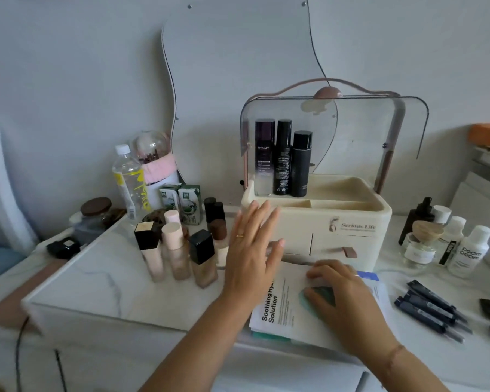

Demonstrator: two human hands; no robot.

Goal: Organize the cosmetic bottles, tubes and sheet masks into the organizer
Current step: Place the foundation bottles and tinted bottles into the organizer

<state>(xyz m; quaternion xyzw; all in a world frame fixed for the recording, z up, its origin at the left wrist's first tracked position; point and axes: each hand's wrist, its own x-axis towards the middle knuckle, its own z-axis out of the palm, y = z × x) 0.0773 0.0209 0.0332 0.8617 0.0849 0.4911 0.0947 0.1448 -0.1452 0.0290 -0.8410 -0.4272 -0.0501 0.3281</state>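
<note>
Sheet masks (289, 309) under right hand (343, 290)

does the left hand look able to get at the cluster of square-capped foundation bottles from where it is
Probably yes. The left hand is open and empty, raised just right of the cluster of foundation bottles, with nothing between them. The cream organizer sits on its other side, so it leaves that path free.

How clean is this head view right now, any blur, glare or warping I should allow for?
Head view: dim, flat, greyish light with soft shadows; the left hand is smeared by motion, the right hand on the sheet masks less so; wide-angle bending shows at the edges; the organizer lid is see-through and shows faint reflections; small label print is unreadable.
</note>
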